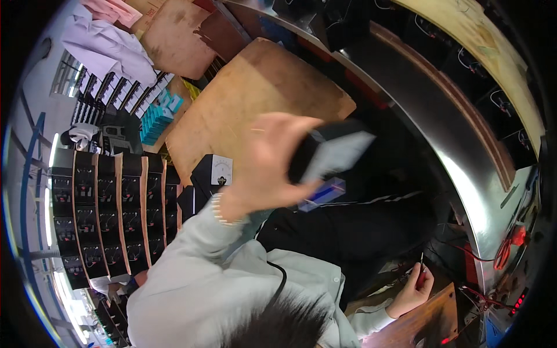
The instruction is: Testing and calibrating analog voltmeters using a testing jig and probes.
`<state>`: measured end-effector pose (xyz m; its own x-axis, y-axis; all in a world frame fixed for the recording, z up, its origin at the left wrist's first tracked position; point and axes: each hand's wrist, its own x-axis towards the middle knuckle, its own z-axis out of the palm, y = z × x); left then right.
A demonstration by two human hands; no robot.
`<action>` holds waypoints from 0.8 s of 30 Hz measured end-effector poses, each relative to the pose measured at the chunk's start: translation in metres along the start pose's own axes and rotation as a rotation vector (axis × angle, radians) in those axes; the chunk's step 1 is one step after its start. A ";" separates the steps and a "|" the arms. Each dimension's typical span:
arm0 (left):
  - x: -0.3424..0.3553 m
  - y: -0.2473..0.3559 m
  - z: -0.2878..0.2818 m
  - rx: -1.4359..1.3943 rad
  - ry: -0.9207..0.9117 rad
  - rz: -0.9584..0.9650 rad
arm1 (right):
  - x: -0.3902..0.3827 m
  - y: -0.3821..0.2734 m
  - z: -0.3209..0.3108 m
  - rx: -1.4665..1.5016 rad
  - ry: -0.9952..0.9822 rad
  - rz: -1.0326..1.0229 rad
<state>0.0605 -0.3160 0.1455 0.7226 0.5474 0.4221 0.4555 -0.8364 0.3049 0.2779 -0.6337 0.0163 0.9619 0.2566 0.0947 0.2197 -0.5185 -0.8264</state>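
My left hand [264,165], blurred by motion, grips a black box-shaped panel meter [339,153] with a pale face, fingers and thumb round its side. A clear bluish plastic piece [324,195] shows just below the meter; whether it is attached I cannot tell. Down at the lower right, my right hand [415,291] is closed on a small red-handled tool [420,275] whose thin metal tip points up. Beyond my left wrist stands another black meter with a white dial face [221,169], near the edge of a brown board.
The large brown board [261,87] lies ahead. Racks of black meter housings [110,214] stand at the left, with teal boxes [156,119] beyond. A shiny metal track [441,139] curves along the right beside more black units. Red wires [507,246] hang at the lower right, above a wooden bench [418,325].
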 end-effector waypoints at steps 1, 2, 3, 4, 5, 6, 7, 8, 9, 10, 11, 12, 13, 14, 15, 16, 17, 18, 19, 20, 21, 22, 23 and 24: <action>-0.018 -0.018 -0.021 0.056 -0.046 -0.126 | 0.000 0.008 0.002 0.017 -0.021 0.031; -0.031 -0.030 -0.040 0.207 -0.051 -0.182 | -0.001 0.011 0.002 0.034 -0.039 0.060; -0.042 -0.040 -0.054 0.354 -0.055 -0.235 | 0.001 0.013 0.001 0.025 -0.050 0.059; -0.048 -0.052 -0.061 0.412 -0.047 -0.193 | 0.006 0.012 0.001 0.004 -0.027 0.015; -0.051 -0.060 -0.071 0.485 -0.041 -0.150 | 0.009 0.010 0.003 -0.006 -0.012 -0.026; -0.054 -0.067 -0.078 0.494 -0.041 -0.148 | 0.011 0.005 0.004 -0.019 -0.004 -0.013; -0.054 -0.073 -0.083 0.505 -0.038 -0.144 | 0.013 0.001 0.006 -0.023 -0.007 -0.018; -0.049 -0.077 -0.087 0.537 -0.004 -0.036 | 0.015 -0.003 0.008 -0.040 -0.003 -0.060; -0.049 -0.083 -0.091 0.537 -0.002 -0.036 | 0.016 -0.008 0.010 -0.052 0.003 -0.099; -0.051 -0.092 -0.099 0.536 -0.108 -0.043 | 0.016 -0.016 0.012 -0.059 0.007 -0.077; -0.050 -0.099 -0.103 0.535 -0.214 -0.049 | 0.016 -0.018 0.016 -0.055 0.011 -0.078; -0.045 -0.099 -0.100 0.463 -0.267 -0.131 | 0.016 -0.017 0.019 -0.058 0.008 -0.098; -0.047 -0.112 -0.095 0.464 -0.263 -0.127 | 0.015 -0.018 0.022 -0.060 0.014 -0.125; -0.054 -0.129 -0.091 0.495 -0.345 -0.083 | 0.014 -0.021 0.024 -0.047 0.011 -0.120; -0.058 -0.143 -0.086 0.522 -0.426 -0.039 | 0.013 -0.024 0.024 -0.072 -0.005 -0.138; -0.054 -0.149 -0.082 0.468 -0.472 0.073 | 0.013 -0.026 0.022 -0.101 -0.012 -0.157; -0.051 -0.152 -0.073 0.421 -0.547 0.094 | 0.014 -0.024 0.019 -0.097 0.008 -0.156; -0.053 -0.160 -0.063 0.384 -0.603 0.050 | 0.015 -0.021 0.015 -0.083 0.027 -0.148; -0.055 -0.169 -0.055 0.354 -0.656 0.015 | 0.016 -0.018 0.009 -0.060 0.055 -0.137; -0.062 -0.177 -0.045 0.369 -0.715 0.021 | 0.017 -0.015 0.004 -0.066 0.053 -0.101; -0.071 -0.183 -0.035 0.378 -0.763 0.049 | 0.015 -0.014 0.003 0.005 0.081 -0.083; -0.078 -0.184 -0.035 0.419 -0.833 0.012 | 0.014 -0.012 0.003 -0.003 0.041 -0.023; -0.091 -0.190 -0.029 0.348 -0.862 -0.045 | 0.013 -0.009 0.001 -0.019 0.016 0.044; -0.080 -0.173 -0.025 0.354 -0.866 0.097 | 0.015 -0.012 0.003 0.032 0.060 0.034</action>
<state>-0.0892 -0.2140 0.0800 0.8360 0.3825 -0.3934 0.4017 -0.9151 -0.0360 0.2892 -0.6206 0.0261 0.9769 0.1896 0.0984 0.1822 -0.4992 -0.8471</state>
